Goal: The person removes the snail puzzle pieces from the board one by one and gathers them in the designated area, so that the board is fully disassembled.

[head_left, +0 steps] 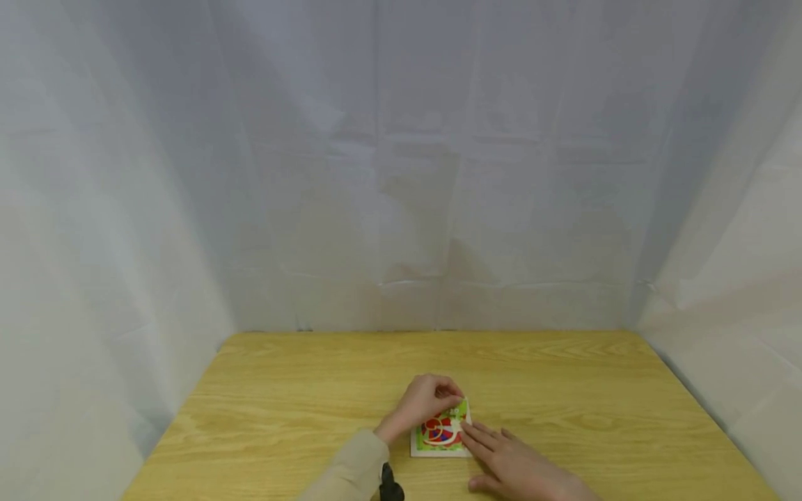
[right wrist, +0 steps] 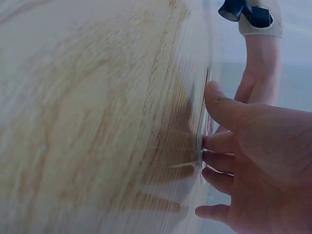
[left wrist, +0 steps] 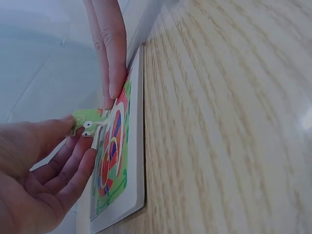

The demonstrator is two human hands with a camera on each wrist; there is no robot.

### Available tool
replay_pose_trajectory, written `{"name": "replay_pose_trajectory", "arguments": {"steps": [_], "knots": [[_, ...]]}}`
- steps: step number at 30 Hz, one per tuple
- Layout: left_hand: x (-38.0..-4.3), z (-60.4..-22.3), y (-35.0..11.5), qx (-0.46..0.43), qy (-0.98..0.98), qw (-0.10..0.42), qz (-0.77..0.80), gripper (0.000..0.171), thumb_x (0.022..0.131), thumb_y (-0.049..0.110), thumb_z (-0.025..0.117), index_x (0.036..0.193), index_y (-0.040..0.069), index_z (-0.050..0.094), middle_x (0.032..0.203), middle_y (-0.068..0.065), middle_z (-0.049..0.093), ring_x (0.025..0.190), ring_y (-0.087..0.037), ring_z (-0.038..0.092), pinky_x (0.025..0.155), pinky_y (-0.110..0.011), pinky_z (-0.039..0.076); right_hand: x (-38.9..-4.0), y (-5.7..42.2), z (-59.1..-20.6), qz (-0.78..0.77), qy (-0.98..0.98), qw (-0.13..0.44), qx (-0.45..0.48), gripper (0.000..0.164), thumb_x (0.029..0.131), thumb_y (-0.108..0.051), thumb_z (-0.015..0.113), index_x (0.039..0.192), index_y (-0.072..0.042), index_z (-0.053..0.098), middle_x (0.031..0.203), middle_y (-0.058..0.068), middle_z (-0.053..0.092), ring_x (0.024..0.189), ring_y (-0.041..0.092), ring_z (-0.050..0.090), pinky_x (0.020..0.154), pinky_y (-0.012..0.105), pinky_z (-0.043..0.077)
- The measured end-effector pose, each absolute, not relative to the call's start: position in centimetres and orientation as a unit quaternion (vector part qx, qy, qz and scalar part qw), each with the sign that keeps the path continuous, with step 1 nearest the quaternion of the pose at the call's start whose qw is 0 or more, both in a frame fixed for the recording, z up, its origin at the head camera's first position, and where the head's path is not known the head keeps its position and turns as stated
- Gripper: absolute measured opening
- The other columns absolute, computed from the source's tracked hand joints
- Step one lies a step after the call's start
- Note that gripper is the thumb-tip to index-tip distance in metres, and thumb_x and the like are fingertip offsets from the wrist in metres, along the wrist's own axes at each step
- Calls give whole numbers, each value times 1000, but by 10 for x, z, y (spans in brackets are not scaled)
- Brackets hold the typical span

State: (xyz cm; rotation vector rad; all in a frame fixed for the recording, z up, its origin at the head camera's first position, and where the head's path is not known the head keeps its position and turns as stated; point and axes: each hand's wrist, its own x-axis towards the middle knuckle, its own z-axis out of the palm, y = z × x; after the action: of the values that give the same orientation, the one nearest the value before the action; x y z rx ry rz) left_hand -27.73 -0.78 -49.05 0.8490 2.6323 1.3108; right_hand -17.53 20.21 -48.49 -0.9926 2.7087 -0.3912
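Observation:
A small jigsaw puzzle with a red, blue and white swirl on green (head_left: 438,433) lies in a white-rimmed tray (head_left: 429,454) near the table's front. My left hand (head_left: 425,403) reaches over its upper side. In the left wrist view, that hand's thumb and fingers pinch a green puzzle piece (left wrist: 84,120) with a printed eye, tilted up from the picture. From the right, my right hand (head_left: 514,460) lies with its fingers extended and their tips on the puzzle's right edge. The right wrist view shows the tray only edge-on, largely hidden behind that hand.
The wood-grain table (head_left: 282,390) stretches out around the tray. White sheeting (head_left: 426,174) hangs behind the table and along both sides. A black device (head_left: 391,485) sits at the left wrist, by the beige sleeve (head_left: 357,463).

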Motion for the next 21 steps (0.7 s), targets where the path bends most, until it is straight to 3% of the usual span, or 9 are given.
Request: {"name": "replay_pose_trajectory", "arguments": {"steps": [21], "knots": [[-278,-498,-33,216,826,34,520,9,93,14,75,96,7,78,90,-4,77,75,-6,70,66,-20,57,-177,205,-489,-142,925,89,-341,72,102,-58,46,156,-10,39,162,8,36,147,35,35,108,64,37]]}}
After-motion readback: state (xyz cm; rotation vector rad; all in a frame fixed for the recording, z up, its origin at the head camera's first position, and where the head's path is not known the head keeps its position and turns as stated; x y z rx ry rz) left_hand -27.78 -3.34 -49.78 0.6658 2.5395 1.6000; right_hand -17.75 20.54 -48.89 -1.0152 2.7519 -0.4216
